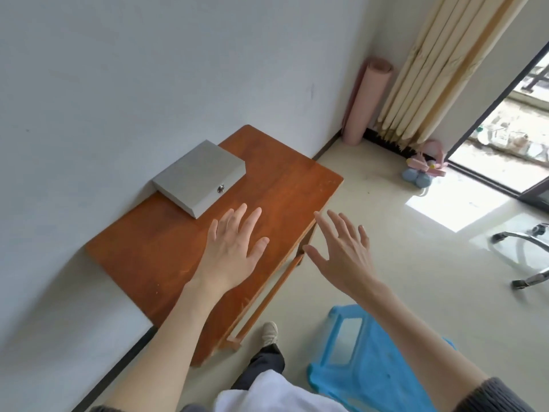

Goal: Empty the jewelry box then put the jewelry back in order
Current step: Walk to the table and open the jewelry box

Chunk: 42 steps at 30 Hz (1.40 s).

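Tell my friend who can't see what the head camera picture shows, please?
A closed grey jewelry box sits on a small wooden table against a white wall. Two empty, open hands reach toward it: the left hand over the table, the right hand past its edge, above a blue stool.

Jewelry box [199, 177] sits on the table [297, 185], far-left, against the wall [148, 69]. My left hand [234, 248] over tabletop before it; right hand [341, 251] past the table's right edge. Stool [371, 361] right of my legs.
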Each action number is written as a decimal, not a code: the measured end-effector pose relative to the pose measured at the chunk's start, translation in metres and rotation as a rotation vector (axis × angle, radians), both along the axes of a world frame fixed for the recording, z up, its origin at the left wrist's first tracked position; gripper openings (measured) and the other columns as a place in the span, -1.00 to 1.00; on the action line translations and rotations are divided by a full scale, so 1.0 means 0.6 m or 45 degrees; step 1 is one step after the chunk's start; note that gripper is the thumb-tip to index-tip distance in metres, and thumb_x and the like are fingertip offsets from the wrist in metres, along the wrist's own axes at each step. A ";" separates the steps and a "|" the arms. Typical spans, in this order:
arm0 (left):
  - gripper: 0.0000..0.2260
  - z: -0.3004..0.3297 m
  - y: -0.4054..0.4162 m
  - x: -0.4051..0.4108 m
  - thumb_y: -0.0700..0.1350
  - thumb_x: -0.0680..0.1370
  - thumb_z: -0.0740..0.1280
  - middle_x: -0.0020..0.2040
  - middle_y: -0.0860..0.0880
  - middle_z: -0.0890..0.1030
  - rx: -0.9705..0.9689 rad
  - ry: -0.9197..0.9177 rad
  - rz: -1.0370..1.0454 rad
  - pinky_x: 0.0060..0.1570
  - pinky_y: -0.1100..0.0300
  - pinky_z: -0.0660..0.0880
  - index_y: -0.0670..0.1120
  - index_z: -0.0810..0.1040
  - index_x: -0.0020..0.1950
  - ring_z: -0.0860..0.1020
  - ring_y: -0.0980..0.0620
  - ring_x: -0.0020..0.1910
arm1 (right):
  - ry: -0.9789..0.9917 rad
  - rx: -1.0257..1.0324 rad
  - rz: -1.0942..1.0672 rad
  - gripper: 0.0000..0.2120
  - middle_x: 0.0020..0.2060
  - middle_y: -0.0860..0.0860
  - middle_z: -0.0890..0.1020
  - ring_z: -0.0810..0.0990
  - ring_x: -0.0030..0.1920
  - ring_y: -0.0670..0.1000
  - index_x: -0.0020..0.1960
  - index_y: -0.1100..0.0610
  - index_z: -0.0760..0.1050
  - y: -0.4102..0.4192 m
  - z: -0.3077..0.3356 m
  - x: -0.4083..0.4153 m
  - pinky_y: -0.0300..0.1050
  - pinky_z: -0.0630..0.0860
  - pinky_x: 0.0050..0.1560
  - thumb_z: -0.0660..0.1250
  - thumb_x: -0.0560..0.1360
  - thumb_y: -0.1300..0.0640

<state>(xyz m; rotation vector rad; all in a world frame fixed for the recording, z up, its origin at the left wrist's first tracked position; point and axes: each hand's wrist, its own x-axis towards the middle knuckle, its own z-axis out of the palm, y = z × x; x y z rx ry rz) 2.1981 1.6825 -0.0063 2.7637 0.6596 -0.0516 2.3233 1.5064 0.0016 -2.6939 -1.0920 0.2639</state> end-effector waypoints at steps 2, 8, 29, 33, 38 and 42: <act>-0.41 0.004 0.047 0.050 0.26 0.50 -0.15 0.54 -0.02 -0.05 0.007 -0.038 0.018 0.46 -0.10 -0.07 0.11 -0.07 0.51 -0.07 -0.04 0.52 | -0.015 -0.011 0.006 -0.37 0.52 0.00 0.06 -0.02 0.52 0.05 0.51 -0.08 -0.04 0.043 0.011 0.041 0.18 -0.07 0.49 0.04 0.52 -0.26; -0.40 0.001 0.127 0.162 0.28 0.49 -0.13 0.54 -0.02 -0.02 0.009 -0.054 0.024 0.45 -0.11 0.00 0.12 -0.04 0.50 0.00 -0.05 0.51 | -0.031 -0.013 -0.003 -0.37 0.52 0.01 0.07 -0.01 0.52 0.07 0.51 -0.07 -0.02 0.126 0.019 0.144 0.19 -0.09 0.49 0.06 0.52 -0.25; -0.44 -0.076 0.164 0.221 0.20 0.57 -0.02 0.54 -0.06 0.01 -0.164 0.110 0.974 0.48 -0.07 0.02 0.05 -0.08 0.52 -0.01 -0.08 0.52 | 0.050 -0.190 0.935 -0.39 0.52 0.01 0.06 -0.03 0.52 0.05 0.51 -0.07 -0.04 0.414 -0.072 0.358 0.15 -0.10 0.47 0.04 0.55 -0.24; -0.39 -0.099 0.170 0.203 0.15 0.57 0.06 0.54 -0.10 0.03 -0.100 0.066 1.169 0.46 -0.04 0.01 -0.04 -0.08 0.52 0.03 -0.09 0.51 | 0.111 -0.134 1.080 -0.39 0.51 0.01 0.09 -0.02 0.52 0.04 0.51 -0.03 -0.03 0.454 -0.104 0.356 0.08 -0.11 0.48 0.04 0.55 -0.23; -0.31 -0.162 0.191 0.169 0.11 0.55 0.17 0.54 -0.13 -0.01 -0.083 -0.011 1.459 0.46 0.02 0.04 -0.15 -0.07 0.52 -0.01 -0.09 0.52 | 0.382 0.037 1.057 -0.33 0.51 0.06 0.10 0.03 0.51 0.03 0.51 0.15 -0.04 0.500 -0.167 0.345 -0.07 -0.04 0.48 0.13 0.56 -0.14; -0.31 -0.207 0.193 0.163 0.05 0.56 0.20 0.55 -0.07 -0.08 -0.265 -0.325 1.700 0.45 0.10 -0.01 -0.13 -0.13 0.52 -0.07 0.00 0.52 | 0.732 0.203 0.917 -0.36 0.49 0.05 0.16 0.09 0.50 -0.01 0.51 0.17 0.01 0.506 -0.214 0.331 -0.23 0.06 0.41 0.18 0.56 -0.05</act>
